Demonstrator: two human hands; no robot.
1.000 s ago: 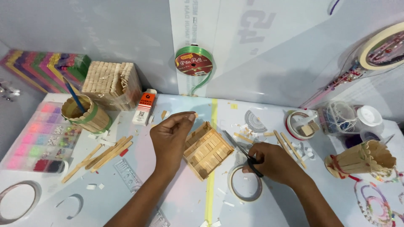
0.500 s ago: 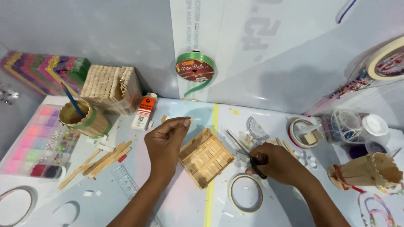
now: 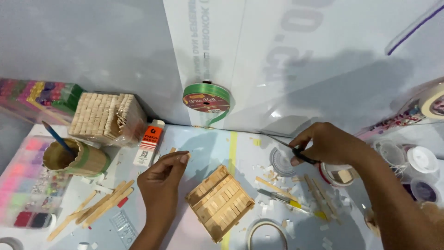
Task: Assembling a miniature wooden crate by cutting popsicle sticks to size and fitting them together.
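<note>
A square panel of wooden craft sticks [image 3: 219,202] lies flat on the table in front of me. My left hand [image 3: 162,183] hovers just left of it without touching, fingers drawn together. A tiny wood bit [image 3: 172,150] shows by the fingertips; I cannot tell whether it is held. My right hand [image 3: 329,143] is raised behind and right of the panel. It grips black-handled scissors [image 3: 303,155], whose blades point left.
Loose craft sticks [image 3: 99,206], a stick-built cup with a blue pencil [image 3: 78,161], a stick block [image 3: 104,115] and a glue tube [image 3: 151,141] are at the left. A green ribbon spool [image 3: 206,98] leans on the wall. A yellow craft knife [image 3: 292,202], tape ring [image 3: 266,233] and round containers [image 3: 422,159] lie to the right.
My right hand has lifted the scissors up and to the right, away from the panel. My left hand has come off the panel's edge and drawn back to the left.
</note>
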